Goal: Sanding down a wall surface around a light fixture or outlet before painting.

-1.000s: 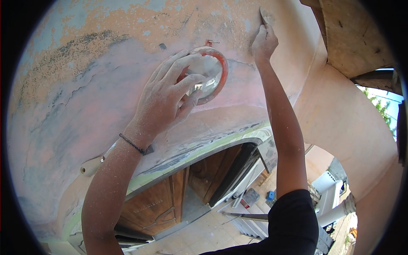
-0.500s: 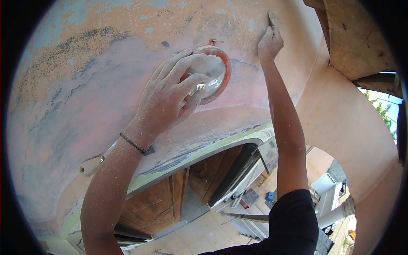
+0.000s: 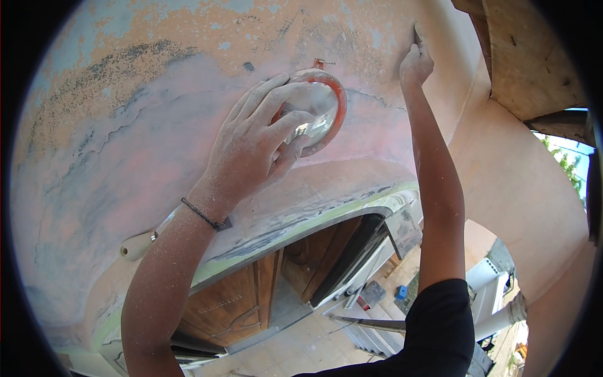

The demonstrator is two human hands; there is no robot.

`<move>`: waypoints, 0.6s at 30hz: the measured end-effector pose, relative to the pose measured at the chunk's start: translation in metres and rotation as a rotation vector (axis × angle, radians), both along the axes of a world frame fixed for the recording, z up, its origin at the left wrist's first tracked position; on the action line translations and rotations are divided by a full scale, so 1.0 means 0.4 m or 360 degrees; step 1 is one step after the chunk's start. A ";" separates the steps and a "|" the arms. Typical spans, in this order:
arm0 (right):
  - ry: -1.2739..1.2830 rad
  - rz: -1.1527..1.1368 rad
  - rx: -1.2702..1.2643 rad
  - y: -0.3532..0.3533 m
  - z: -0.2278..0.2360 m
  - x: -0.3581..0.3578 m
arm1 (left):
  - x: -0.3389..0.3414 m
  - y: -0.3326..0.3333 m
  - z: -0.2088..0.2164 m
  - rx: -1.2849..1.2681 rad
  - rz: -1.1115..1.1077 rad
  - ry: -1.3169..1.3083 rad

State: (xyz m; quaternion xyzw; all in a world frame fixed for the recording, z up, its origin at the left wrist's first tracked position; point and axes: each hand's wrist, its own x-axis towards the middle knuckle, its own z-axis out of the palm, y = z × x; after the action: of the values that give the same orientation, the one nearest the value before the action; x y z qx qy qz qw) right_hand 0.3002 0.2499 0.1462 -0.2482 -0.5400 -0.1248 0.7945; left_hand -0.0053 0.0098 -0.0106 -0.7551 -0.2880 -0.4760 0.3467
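Fixed to the patchy plaster wall [image 3: 94, 163] is a round lamp [image 3: 325, 103] with a glass dome and a worn red rim. My dust-covered left hand [image 3: 254, 135] grips its left side, fingers bent over the glass and thumb at the lower part; the palm side is hidden. Higher up and to the right, my right hand [image 3: 416, 66] is closed around a scraper [image 3: 417, 32], whose thin blade points up against the wall. Only part of that blade shows, and the handle is inside the fist.
Behind my left forearm, a tool with a tan handle [image 3: 133, 247] lies on the arch ledge. Below are a wooden door [image 3: 226, 308] and tiled floor [image 3: 282, 345] far down. A wooden board [image 3: 534, 56] juts in at upper right, beside a curved wall [image 3: 521, 188].
My right hand has shifted slightly right and down along the wall with the scraper. My left hand stays on the lamp; the whole view has shifted a little.
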 end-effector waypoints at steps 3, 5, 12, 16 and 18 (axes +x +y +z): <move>-0.0592 -0.0031 0.0286 -0.173 -0.182 -0.133 | 0.010 -0.002 0.009 0.0015 0.0008 0.0030; -0.0824 -0.0062 0.0449 -0.164 -0.273 -0.118 | 0.014 -0.001 0.017 0.0023 -0.0047 0.0013; 0.0240 -0.0110 0.0044 0.101 -0.069 0.204 | 0.037 0.009 0.016 0.0054 -0.0026 0.0018; 0.0241 -0.0167 0.0120 0.088 0.078 0.103 | 0.022 0.014 0.008 0.0045 -0.0039 0.0036; -0.0186 -0.0066 0.0265 -0.048 -0.039 -0.102 | 0.002 0.003 0.002 0.0031 0.0033 0.0010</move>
State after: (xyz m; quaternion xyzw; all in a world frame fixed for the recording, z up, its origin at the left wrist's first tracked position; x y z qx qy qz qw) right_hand 0.2595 0.2306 0.1307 -0.1848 -0.5679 -0.1997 0.7768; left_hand -0.0044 0.0109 -0.0097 -0.7503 -0.2900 -0.4727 0.3599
